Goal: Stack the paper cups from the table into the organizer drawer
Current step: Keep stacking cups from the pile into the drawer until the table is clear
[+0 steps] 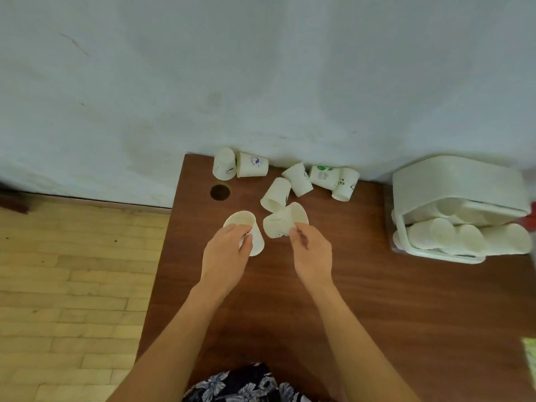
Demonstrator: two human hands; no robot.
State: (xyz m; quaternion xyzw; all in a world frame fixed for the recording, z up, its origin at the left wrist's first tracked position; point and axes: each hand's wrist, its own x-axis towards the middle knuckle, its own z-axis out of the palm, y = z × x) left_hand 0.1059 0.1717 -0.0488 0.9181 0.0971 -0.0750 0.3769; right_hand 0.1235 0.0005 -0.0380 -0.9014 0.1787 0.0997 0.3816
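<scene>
Pinching cups: left hand [224, 250] cup [246, 232] | right hand [311, 253] cup [282, 220] | table [377, 314] bare near front edge

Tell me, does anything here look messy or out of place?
Yes. Several paper cups lie tipped on their sides along the table's far edge rather than standing. The left hand grips one cup and the right hand another. The organizer drawer already holds cups.

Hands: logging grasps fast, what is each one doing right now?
Left hand: fingers curled round an upright white paper cup.
Right hand: fingers pinching a tipped white paper cup.
</scene>
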